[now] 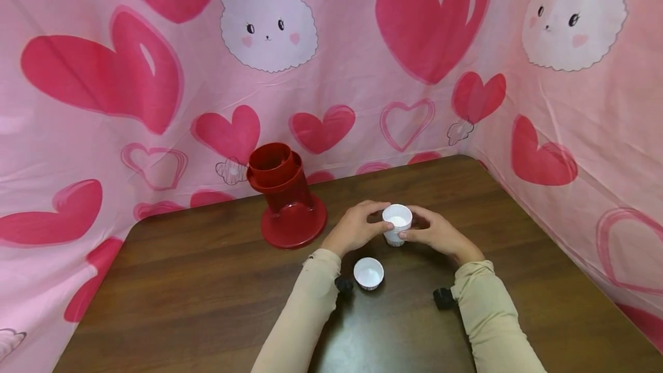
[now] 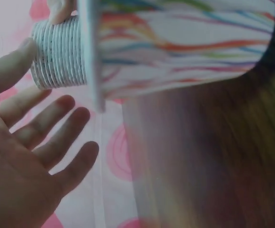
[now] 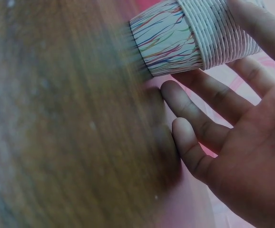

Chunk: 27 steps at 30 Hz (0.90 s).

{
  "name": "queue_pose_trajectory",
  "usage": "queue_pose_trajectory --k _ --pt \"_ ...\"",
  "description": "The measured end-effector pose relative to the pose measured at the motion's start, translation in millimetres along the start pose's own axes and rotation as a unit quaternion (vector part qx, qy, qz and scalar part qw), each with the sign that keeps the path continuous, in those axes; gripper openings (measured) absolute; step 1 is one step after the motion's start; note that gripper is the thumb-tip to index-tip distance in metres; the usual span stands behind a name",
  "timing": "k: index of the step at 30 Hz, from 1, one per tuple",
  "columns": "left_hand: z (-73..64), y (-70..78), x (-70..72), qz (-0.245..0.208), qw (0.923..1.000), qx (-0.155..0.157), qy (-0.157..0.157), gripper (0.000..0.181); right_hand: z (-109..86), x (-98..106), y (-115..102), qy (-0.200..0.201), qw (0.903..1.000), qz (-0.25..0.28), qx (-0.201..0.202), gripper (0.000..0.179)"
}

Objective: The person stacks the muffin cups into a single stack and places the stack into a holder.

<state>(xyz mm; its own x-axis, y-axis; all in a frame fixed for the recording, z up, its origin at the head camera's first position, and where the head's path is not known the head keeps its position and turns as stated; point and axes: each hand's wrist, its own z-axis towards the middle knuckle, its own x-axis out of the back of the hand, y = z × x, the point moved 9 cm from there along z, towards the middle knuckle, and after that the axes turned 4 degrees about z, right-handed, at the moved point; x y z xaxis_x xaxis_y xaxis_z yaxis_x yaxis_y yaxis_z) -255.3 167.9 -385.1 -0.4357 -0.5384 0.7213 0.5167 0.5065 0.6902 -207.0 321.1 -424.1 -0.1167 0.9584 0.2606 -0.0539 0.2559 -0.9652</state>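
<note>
A stack of nested white paper cups (image 1: 397,233) stands upright on the table, its many rims layered one over another. My left hand (image 1: 357,228) holds it from the left with thumb and index finger, the other fingers spread away from it in the left wrist view. From the other side my right hand (image 1: 437,233) grips the same stack, thumb (image 3: 261,26) across the rims. Coloured wavy streaks mark the lowest cup (image 3: 168,40). A single paper cup (image 1: 369,274) sits mouth up nearer to me, beside the left wrist; it looms large in the left wrist view.
A red stand (image 1: 292,224) with a round base and round open holders on top rises at the back, left of the hands. Brown wooden tabletop (image 1: 197,292) extends to both sides. Pink heart-and-rabbit cloth (image 1: 336,85) hangs along the back and side edges.
</note>
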Motion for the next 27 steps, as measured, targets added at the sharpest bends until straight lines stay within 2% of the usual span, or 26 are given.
queue_pose_trajectory --k 8,14,17,20,24,27 --pt "-3.9 1.9 0.4 0.024 0.998 0.054 -0.023 0.052 -1.2 0.1 -4.3 -0.004 1.0 -0.002 -0.001 0.057" --pt "-13.5 9.0 -2.0 0.108 0.992 0.036 -0.055 0.059 -4.0 -3.7 -1.4 -0.011 0.9999 -0.004 0.0 0.057" --pt "-25.0 7.7 -4.4 0.13 0.9872 0.041 -0.082 0.067 -3.6 -6.8 0.7 -0.015 0.9999 0.0 0.005 0.057" --pt "-41.9 2.5 -9.9 0.13 0.9814 0.06 -0.129 0.073 -2.2 -8.1 1.3 -0.013 0.9999 0.0 0.008 0.057" --pt "-64.6 1.1 -15.4 0.158 0.9688 0.061 -0.18 0.064 -1.1 -6.4 -0.7 -0.005 0.9999 -0.001 0.01 0.057" --pt "-77.5 3.9 -17.7 0.185 0.9622 0.052 -0.193 0.056 -1.8 -4.0 -2.6 0.003 0.9999 -0.01 0.012 0.058"
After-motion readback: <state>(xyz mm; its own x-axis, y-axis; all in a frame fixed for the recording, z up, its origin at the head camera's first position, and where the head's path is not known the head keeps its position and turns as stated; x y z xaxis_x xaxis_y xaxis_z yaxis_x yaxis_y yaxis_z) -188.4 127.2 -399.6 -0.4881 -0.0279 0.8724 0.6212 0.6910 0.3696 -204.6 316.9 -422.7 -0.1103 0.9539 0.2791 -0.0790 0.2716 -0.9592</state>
